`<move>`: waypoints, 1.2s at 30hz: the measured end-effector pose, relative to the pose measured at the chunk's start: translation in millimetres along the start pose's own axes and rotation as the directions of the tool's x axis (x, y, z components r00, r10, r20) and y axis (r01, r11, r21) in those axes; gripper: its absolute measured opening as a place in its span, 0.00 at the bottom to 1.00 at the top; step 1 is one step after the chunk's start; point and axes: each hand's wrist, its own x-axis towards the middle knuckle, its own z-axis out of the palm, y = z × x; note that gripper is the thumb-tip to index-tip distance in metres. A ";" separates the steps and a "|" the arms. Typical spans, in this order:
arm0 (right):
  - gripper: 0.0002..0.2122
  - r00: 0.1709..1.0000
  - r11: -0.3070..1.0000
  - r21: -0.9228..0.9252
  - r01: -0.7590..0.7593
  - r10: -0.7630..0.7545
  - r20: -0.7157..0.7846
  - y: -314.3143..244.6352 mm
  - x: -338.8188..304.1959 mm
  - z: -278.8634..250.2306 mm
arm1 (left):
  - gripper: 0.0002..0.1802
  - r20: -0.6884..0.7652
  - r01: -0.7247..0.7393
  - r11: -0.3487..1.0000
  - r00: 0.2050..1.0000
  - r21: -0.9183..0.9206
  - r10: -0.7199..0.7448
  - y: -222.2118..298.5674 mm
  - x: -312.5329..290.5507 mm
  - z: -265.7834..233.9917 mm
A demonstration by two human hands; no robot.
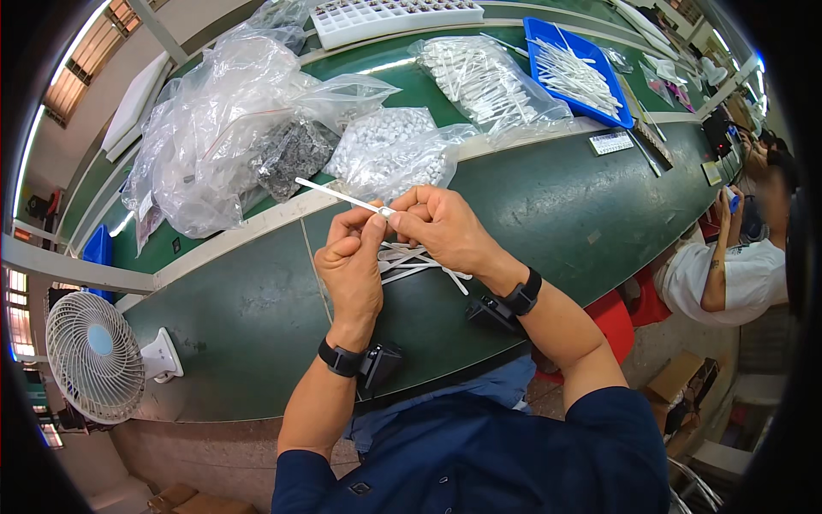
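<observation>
Between my two hands is a thin white plastic stick [332,193], its long end pointing up to the left. My left hand [353,270] pinches it near its lower end with thumb and fingers. With thumb and forefinger, my right hand [451,231] grips a small white piece [386,212] at that same end; the fingertips partly cover it, and I cannot tell whether it is joined to the stick. Just below the hands, a loose pile of similar white sticks [409,261] lies on the green table [548,223].
Beyond a raised ledge lie a bag of small white parts [385,141], a bag of dark grey pieces [291,156], large clear bags [210,103] and a bag of white sticks [479,77]. A blue tray [584,107] holds more sticks. A fan [94,355] stands left; a person [728,270] sits right.
</observation>
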 end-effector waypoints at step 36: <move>0.10 0.994 0.995 0.086 -0.047 0.039 0.098 -6.9 2.3 -9.4 | 0.06 0.058 0.117 0.987 0.992 -0.113 -0.111 4.8 3.8 -4.6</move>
